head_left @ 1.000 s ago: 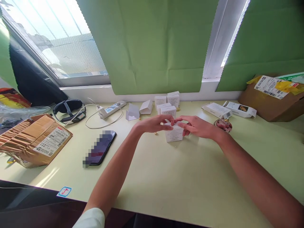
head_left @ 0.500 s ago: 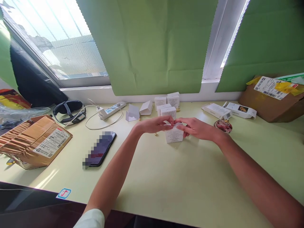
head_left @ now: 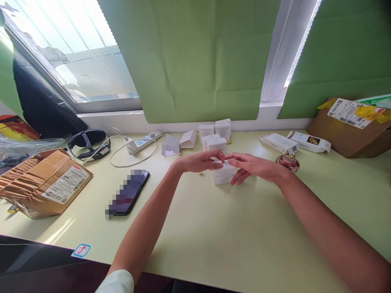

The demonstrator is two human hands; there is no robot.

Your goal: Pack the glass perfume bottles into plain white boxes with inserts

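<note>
Box (head_left: 222, 177) upright on surface (head_left: 238, 232), left hand (head_left: 204, 160) and right hand (head_left: 252, 166) at its top; can't tell if either grip pinches, best press lightly, evenly, keeping walls square.

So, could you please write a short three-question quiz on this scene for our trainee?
1. True or false: the smartphone lies to the left of the left hand.
2. Which is nearest the right hand: A) power strip, B) front printed white carton, C) brown cardboard box?
3. Fill in the colour: the curtain in front of the window is ____.

Key: 1. true; 2. B; 3. green.
</note>
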